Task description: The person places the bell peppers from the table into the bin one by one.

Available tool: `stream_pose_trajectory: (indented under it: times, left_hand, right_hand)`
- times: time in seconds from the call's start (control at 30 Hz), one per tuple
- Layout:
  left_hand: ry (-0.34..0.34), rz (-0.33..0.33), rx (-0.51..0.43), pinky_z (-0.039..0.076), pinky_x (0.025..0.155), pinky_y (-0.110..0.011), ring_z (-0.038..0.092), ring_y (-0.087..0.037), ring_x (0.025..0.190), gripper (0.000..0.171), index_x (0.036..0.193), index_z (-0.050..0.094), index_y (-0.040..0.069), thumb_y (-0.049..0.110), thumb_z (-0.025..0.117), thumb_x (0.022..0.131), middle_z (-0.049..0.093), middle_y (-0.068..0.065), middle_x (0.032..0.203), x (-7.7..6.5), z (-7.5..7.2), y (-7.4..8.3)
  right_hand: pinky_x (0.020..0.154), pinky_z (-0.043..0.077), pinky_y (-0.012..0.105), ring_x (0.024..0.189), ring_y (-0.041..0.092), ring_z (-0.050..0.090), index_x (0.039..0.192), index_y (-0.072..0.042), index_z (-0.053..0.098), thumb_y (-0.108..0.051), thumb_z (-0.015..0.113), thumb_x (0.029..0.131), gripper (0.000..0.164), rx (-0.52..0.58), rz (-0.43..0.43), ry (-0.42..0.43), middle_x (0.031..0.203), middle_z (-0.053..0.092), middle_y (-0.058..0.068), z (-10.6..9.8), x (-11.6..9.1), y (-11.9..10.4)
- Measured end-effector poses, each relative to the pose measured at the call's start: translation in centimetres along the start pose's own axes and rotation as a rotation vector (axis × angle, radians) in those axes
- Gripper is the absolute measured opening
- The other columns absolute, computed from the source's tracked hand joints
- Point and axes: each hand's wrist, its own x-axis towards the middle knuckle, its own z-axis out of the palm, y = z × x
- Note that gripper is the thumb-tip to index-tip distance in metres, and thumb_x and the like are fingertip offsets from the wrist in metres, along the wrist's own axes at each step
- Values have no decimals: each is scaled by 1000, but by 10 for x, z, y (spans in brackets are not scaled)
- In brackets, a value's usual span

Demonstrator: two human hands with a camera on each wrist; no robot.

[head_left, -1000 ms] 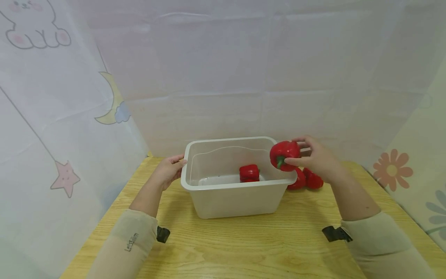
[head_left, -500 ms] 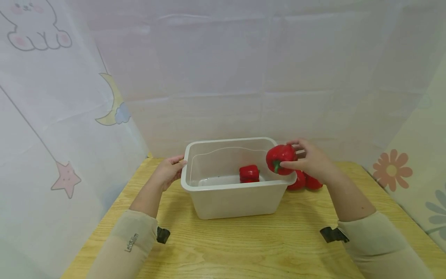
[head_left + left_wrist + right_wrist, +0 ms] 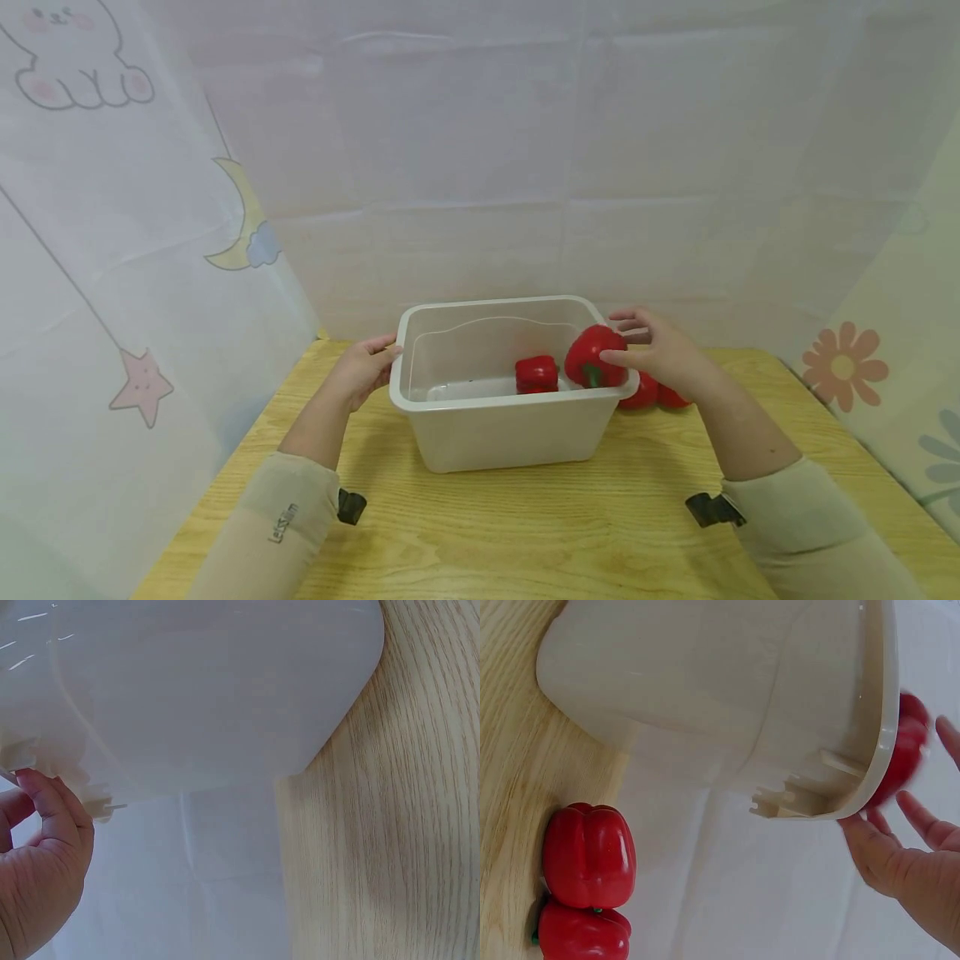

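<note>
A white plastic bin (image 3: 510, 402) stands on the wooden table. My left hand (image 3: 362, 371) grips its left rim, fingertips under the lip in the left wrist view. A red bell pepper (image 3: 588, 348) is at the bin's right end, partly below the rim; it looks blurred in the right wrist view. Beside that pepper, over the right rim, is my right hand (image 3: 663, 354), its fingers spread and apart from the pepper. Another red bell pepper (image 3: 536, 372) lies on the bin's floor, its lower part hidden by the front wall.
Two more red bell peppers, a nearer one (image 3: 590, 855) and a second one (image 3: 583, 932), rest on the table (image 3: 480, 533) right of the bin. A pale printed cloth (image 3: 465, 167) hangs behind and at both sides.
The right hand has moved left and slightly down with the pepper, then its fingers have parted. That pepper has dropped into the bin's right end. The left hand stays on the rim.
</note>
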Motion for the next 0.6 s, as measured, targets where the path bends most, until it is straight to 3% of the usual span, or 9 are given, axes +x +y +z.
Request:
stream_pose_trajectory:
  times: [0.17,0.6]
  left_hand:
    - [0,-7,-2,50,82,-30,59,-21,92,44,138,40,7,16,48,96,49,-21,128,-1,0,1]
    - [6,-12,-4,51,78,-27,59,-21,92,44,138,40,8,16,48,96,50,-21,127,-3,2,2]
  right_hand:
    - [89,43,55,121,39,40,132,-9,39,-36,67,82,63,10,-25,33,131,43,17,-3,-1,-1]
    - [89,43,54,120,38,42,130,-10,42,-33,68,82,59,19,-34,37,130,44,16,-3,-2,0]
